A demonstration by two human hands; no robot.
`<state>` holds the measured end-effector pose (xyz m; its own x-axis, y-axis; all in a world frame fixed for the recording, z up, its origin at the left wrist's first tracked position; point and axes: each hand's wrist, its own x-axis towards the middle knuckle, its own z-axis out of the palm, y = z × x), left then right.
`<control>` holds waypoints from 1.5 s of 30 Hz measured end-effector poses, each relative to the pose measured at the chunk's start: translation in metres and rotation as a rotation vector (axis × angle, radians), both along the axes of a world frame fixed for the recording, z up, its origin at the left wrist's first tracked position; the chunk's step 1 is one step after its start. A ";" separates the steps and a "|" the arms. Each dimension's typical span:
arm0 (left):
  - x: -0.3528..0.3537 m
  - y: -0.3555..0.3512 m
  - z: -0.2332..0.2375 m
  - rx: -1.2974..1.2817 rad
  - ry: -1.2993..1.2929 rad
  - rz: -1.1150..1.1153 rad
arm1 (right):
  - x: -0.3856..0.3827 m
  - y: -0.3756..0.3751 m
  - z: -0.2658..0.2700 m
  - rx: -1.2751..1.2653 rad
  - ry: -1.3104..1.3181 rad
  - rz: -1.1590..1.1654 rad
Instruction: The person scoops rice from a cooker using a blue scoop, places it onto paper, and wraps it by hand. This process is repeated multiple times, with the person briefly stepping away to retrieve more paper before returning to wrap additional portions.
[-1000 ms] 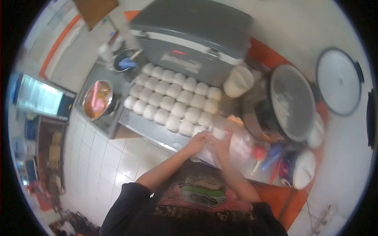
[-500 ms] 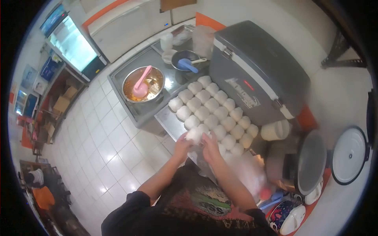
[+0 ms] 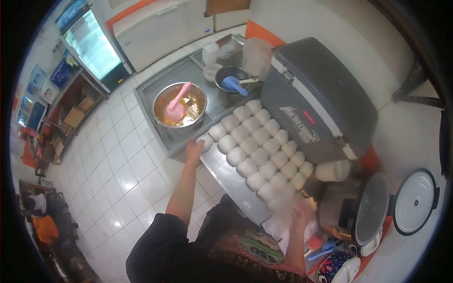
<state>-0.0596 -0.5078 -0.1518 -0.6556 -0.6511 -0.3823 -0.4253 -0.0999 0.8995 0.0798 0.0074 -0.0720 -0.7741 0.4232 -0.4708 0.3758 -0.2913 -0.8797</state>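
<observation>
Cooler (image 3: 330, 85) lettering (image 3: 300, 124) illegible, white balls (image 3: 258, 156) alongside

view: head | faces: steeply down, fisheye | range: close above steel counter (image 3: 230, 178)

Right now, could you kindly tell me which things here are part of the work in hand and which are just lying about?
In use: left hand at the end white ball; rows of white balls; right hand, blurred, at the clear plastic.
Lying about: grey cooler; sauce bowl with pink spoon; dark bowl; rice cooker; white cup.
</observation>
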 end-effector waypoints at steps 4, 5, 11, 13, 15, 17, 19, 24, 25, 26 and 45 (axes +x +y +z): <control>-0.004 -0.004 -0.032 0.026 0.095 -0.017 | 0.080 0.127 -0.049 0.553 0.064 -0.391; -0.003 -0.001 -0.032 0.047 0.118 0.025 | 0.086 0.133 -0.032 0.652 0.007 -0.468; 0.015 0.020 -0.032 -0.408 0.162 0.182 | 0.099 0.166 0.008 0.799 -0.091 -0.604; 0.022 0.040 -0.021 -0.664 0.162 0.266 | 0.097 0.177 0.014 0.793 -0.085 -0.605; 0.038 0.066 -0.014 -0.688 0.099 0.164 | 0.095 0.185 0.018 0.778 -0.074 -0.600; 0.059 0.109 -0.003 -0.662 0.155 0.090 | 0.096 0.194 0.022 0.753 -0.062 -0.592; 0.082 0.165 0.024 -0.601 0.217 -0.015 | 0.095 0.200 0.025 0.732 -0.046 -0.592; 0.130 0.278 0.057 -0.521 0.341 -0.377 | 0.119 0.217 0.036 0.669 -0.020 -0.626; 0.135 0.296 0.066 -0.550 0.376 -0.436 | 0.127 0.219 0.037 0.657 -0.025 -0.645; 0.138 0.315 0.075 -0.576 0.413 -0.502 | 0.139 0.220 0.039 0.641 -0.027 -0.672; 0.064 0.595 0.239 -0.363 0.964 -0.926 | -0.113 0.390 0.182 1.408 -0.518 0.478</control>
<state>0.0044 0.0877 0.0871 -0.8049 0.1975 0.5595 0.5905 0.1748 0.7878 -0.0334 0.3972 0.1095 -0.8451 0.5063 -0.1717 0.5245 0.8473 -0.0832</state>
